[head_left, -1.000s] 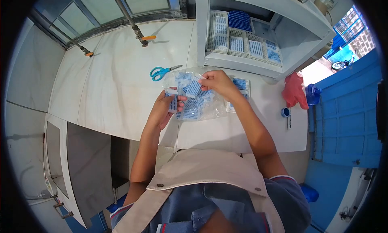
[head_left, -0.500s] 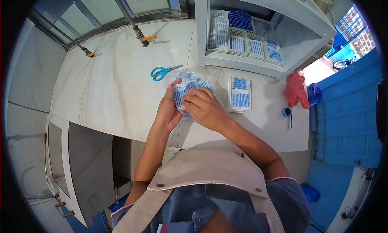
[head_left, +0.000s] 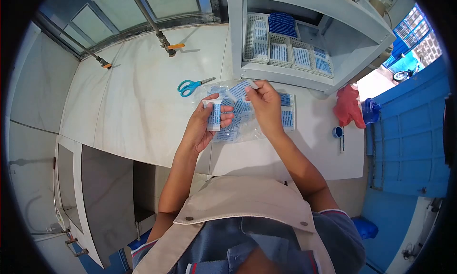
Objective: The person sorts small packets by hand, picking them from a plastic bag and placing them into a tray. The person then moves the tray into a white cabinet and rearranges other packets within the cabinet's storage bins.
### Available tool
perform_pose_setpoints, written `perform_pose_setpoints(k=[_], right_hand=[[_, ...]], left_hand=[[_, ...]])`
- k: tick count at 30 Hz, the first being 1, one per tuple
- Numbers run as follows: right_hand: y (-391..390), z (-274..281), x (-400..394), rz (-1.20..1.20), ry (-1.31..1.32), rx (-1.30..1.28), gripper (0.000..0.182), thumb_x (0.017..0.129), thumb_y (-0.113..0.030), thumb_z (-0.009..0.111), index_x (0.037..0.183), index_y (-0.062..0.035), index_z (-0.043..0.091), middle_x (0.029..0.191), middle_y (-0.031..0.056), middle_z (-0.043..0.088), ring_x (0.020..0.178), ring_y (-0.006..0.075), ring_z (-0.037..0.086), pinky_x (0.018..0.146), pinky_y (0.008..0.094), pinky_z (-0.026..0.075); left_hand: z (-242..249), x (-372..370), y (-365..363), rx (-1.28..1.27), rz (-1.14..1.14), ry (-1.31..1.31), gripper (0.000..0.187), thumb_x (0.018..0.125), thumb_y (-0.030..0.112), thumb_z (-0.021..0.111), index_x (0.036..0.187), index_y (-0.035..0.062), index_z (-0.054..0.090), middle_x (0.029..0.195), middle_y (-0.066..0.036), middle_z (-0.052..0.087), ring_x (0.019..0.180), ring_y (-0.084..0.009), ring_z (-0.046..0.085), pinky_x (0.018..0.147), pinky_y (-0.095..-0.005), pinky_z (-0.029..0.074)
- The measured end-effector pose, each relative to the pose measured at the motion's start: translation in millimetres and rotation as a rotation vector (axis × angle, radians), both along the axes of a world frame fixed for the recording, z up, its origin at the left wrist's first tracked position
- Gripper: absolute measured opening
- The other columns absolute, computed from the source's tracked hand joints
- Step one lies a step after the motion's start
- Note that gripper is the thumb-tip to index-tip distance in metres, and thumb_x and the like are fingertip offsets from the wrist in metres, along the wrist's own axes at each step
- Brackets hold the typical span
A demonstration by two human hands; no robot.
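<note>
My left hand (head_left: 202, 122) is closed round a small stack of white packets with blue print (head_left: 213, 116), held by the thumb against the fingers. Pinched in my right hand (head_left: 266, 105) is a single printed packet (head_left: 241, 90), raised and tilted to the right of the stack. Below both hands lies a clear plastic bag (head_left: 247, 130) with many similar packets (head_left: 230, 116). Partly behind my right wrist stands a white basket (head_left: 292, 112) of the same packets.
Blue-handled scissors (head_left: 190, 87) lie left of the bag. A white shelf (head_left: 285, 73) at the back holds several packet-filled baskets (head_left: 279, 53). Toward the right are a red plastic bag (head_left: 349, 107), a small blue cup (head_left: 337, 132) and a pen-like item (head_left: 342, 143). Gas taps (head_left: 170, 49) stand at the back left.
My right hand has drawn away from the stack, up and to the right, with one packet between its fingers. The left hand stays in place with the stack.
</note>
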State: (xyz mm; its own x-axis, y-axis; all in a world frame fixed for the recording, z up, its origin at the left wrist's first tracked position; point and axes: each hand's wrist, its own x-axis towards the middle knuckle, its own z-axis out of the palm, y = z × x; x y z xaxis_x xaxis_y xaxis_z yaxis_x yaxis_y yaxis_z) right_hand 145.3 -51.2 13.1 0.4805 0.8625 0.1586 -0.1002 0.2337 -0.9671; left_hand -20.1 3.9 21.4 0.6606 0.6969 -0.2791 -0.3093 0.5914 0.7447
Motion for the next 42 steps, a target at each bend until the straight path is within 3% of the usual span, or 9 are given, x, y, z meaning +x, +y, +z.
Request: perform_pose_setpoints(k=[3, 5, 8, 17, 21, 24, 26, 33, 42], right_hand=[[-1, 7, 2, -0.086, -0.057, 0.12, 0.01, 0.089, -0.005, 0.058, 0.095, 0.0019, 0.056, 0.083, 0.004, 0.059, 0.07, 0.0082, 0.055, 0.062, 0.0243, 0.044], [-5, 17, 1, -0.33, -0.615, 0.203, 0.008, 0.087, -0.004, 0.058, 0.093, 0.001, 0.057, 0.085, 0.0078, 0.059, 0.069, 0.0152, 0.058, 0.063, 0.0278, 0.046], [-8, 11, 9, -0.081, -0.778, 0.097, 0.007, 0.084, -0.002, 0.06, 0.09, 0.0008, 0.059, 0.09, 0.0114, 0.058, 0.07, 0.0206, 0.06, 0.064, 0.0308, 0.048], [-6, 18, -15, 0.167, -0.337, -0.118, 0.009, 0.085, -0.004, 0.059, 0.085, 0.0045, 0.058, 0.088, 0.0088, 0.051, 0.067, 0.0184, 0.062, 0.055, 0.03, 0.051], [-5, 10, -17, 0.042, -0.72, -0.016, 0.009, 0.085, -0.004, 0.059, 0.085, 0.0046, 0.057, 0.088, 0.0084, 0.049, 0.066, 0.0186, 0.063, 0.056, 0.0315, 0.052], [1, 11, -11, 0.151, -0.173, -0.189, 0.014, 0.085, -0.01, 0.061, 0.083, 0.0029, 0.059, 0.085, 0.0077, 0.052, 0.062, 0.0191, 0.06, 0.056, 0.0304, 0.049], [10, 0, 9, 0.147, -0.538, -0.177, 0.018, 0.085, -0.017, 0.063, 0.081, 0.0008, 0.061, 0.076, 0.0065, 0.056, 0.057, 0.0176, 0.056, 0.054, 0.029, 0.044], [17, 23, 37, 0.328, -0.271, -0.302, 0.023, 0.078, -0.017, 0.065, 0.076, 0.0052, 0.063, 0.059, 0.0118, 0.057, 0.053, 0.017, 0.053, 0.052, 0.0306, 0.042], [29, 64, 13, 0.391, -0.751, -0.554, 0.029, 0.077, -0.022, 0.061, 0.065, 0.0041, 0.062, 0.062, 0.0074, 0.061, 0.051, 0.0142, 0.053, 0.05, 0.0283, 0.042]], left_hand=[[12, 5, -5, -0.008, 0.011, 0.002, 0.033, 0.1, 0.016, 0.032, 0.13, 0.0027, 0.034, 0.101, -0.021, 0.061, 0.087, -0.0249, 0.066, 0.077, -0.0339, 0.058], [13, 6, -5, -0.021, 0.022, -0.005, 0.032, 0.099, 0.015, 0.036, 0.129, 0.0025, 0.036, 0.101, -0.02, 0.061, 0.087, -0.0242, 0.066, 0.077, -0.0341, 0.058], [9, 8, -4, 0.035, 0.011, 0.055, 0.031, 0.097, 0.01, 0.04, 0.128, 0.0021, 0.039, 0.099, -0.019, 0.062, 0.087, -0.0243, 0.066, 0.078, -0.0345, 0.057], [-3, 16, -7, 0.199, 0.047, 0.149, 0.028, 0.097, 0.008, 0.043, 0.124, 0.0022, 0.045, 0.103, -0.01, 0.058, 0.083, -0.0146, 0.062, 0.074, -0.0306, 0.056], [-1, 21, -9, 0.223, 0.065, 0.169, 0.031, 0.099, 0.014, 0.039, 0.128, 0.0053, 0.042, 0.1, -0.008, 0.058, 0.083, -0.0131, 0.06, 0.072, -0.0301, 0.055], [1, 20, -10, 0.194, 0.058, 0.147, 0.034, 0.1, 0.019, 0.036, 0.132, 0.0076, 0.039, 0.095, -0.007, 0.058, 0.082, -0.0137, 0.061, 0.072, -0.03, 0.055], [1, 19, -9, 0.19, 0.046, 0.108, 0.036, 0.101, 0.02, 0.034, 0.134, 0.008, 0.037, 0.093, -0.008, 0.058, 0.08, -0.0149, 0.061, 0.072, -0.0311, 0.056], [-5, 8, 6, 0.23, -0.012, 0.197, 0.037, 0.101, 0.022, 0.033, 0.136, 0.0088, 0.035, 0.085, -0.008, 0.057, 0.076, -0.0173, 0.061, 0.072, -0.0322, 0.056], [-5, 41, -14, 0.531, 0.071, 0.207, 0.047, 0.101, 0.04, 0.029, 0.133, 0.0072, 0.037, 0.102, -0.008, 0.055, 0.094, -0.0179, 0.059, 0.078, -0.0313, 0.055]])
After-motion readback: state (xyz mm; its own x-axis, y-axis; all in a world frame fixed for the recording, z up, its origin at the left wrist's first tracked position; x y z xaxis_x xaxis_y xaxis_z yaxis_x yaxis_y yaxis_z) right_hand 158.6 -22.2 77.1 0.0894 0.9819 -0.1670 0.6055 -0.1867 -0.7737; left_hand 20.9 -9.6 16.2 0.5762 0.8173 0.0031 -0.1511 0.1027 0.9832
